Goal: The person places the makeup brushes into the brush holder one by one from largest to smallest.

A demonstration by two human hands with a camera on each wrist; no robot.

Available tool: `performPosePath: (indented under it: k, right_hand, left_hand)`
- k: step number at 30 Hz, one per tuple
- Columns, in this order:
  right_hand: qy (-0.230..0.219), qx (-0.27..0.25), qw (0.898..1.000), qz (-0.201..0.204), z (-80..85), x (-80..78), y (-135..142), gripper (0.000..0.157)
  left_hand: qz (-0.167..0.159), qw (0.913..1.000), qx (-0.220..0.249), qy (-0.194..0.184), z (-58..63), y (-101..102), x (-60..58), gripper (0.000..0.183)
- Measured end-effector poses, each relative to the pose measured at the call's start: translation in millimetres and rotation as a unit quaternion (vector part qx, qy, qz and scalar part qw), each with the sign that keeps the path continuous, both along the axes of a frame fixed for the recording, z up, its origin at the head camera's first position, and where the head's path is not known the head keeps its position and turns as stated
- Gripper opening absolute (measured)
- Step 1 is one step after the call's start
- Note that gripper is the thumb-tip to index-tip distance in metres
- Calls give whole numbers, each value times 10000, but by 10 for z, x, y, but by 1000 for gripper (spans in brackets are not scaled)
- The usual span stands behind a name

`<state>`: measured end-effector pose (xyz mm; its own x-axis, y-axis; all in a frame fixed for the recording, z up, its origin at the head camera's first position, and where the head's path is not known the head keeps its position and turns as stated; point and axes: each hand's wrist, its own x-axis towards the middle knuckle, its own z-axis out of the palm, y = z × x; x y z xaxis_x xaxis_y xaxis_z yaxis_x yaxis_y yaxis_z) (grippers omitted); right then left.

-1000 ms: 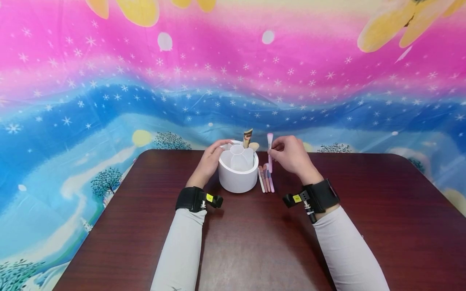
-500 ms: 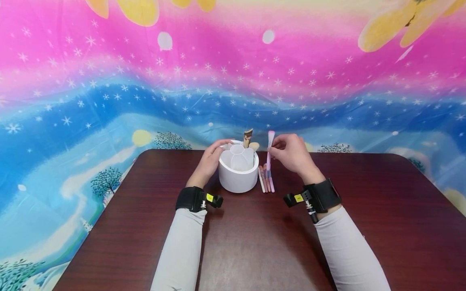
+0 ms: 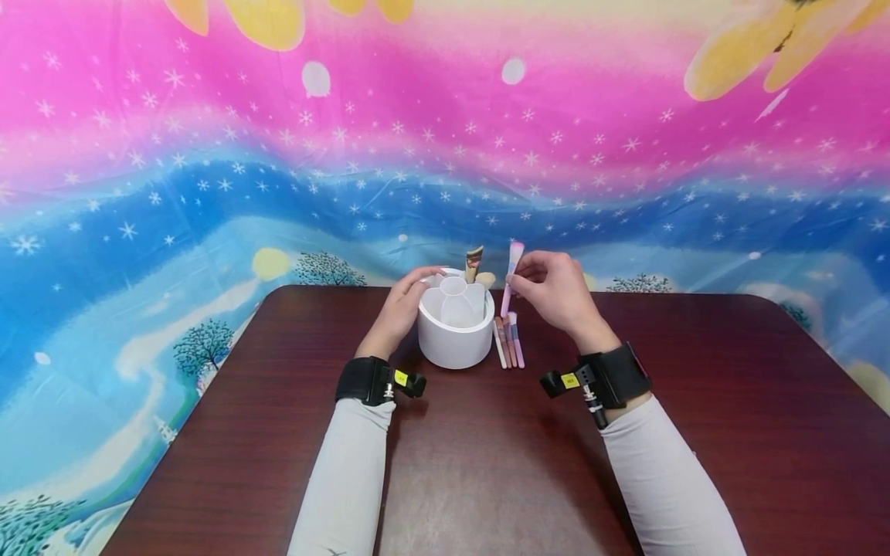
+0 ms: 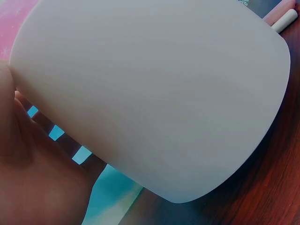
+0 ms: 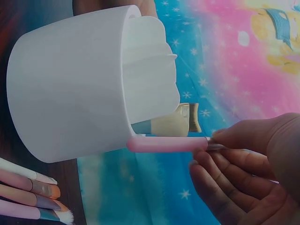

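Note:
A white round brush holder with a petal-shaped divider insert stands on the table. The left hand grips its left side, fingers at the rim; in the left wrist view the holder's wall hides much of that hand. Thumb and fingers of the right hand pinch a pink makeup brush near its metal collar, bristles up and handle down. The handle's end is close to the holder's right rim; whether they touch I cannot tell. A gold-toned brush and a pale rounded brush head stick out of the holder.
Several makeup brushes with white and pinkish handles lie side by side on the dark wooden table, just right of the holder. A printed cloth hangs behind the table's far edge. Each wrist wears a black camera strap.
The right hand has raised the pink makeup brush from above the lying brushes and shifted it slightly left, tilting it toward the holder. The left hand and holder have stayed put.

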<state>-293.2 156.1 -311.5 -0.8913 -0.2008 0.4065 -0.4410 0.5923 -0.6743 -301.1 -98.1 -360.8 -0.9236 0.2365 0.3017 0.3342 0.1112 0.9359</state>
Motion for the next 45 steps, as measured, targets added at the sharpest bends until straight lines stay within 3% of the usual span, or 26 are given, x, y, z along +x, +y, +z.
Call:
performPosePath:
  k: [15, 21, 25, 39, 45]
  right_hand:
    - [-200, -824, 9955, 417, -9, 2, -45, 10]
    - [-377, -1020, 9926, 545, 60, 78, -92, 12]
    - [-425, -1004, 9926, 540, -30, -13, -66, 11]
    - [-466, -411, 9969, 477, -120, -48, -98, 9]
    - [-419, -107, 9973, 592, -162, -59, -101, 9]
  left_hand:
    - [-27, 10000, 0, -40, -13, 0, -4, 33]
    - [-68, 10000, 25, 20, -5, -3, -4, 33]
    - [-50, 10000, -15, 51, -2, -3, -4, 33]
    - [59, 9999, -91, -10, 5, 4, -3, 33]
    - [-20, 10000, 32, 65, -71, -5, -73, 32]
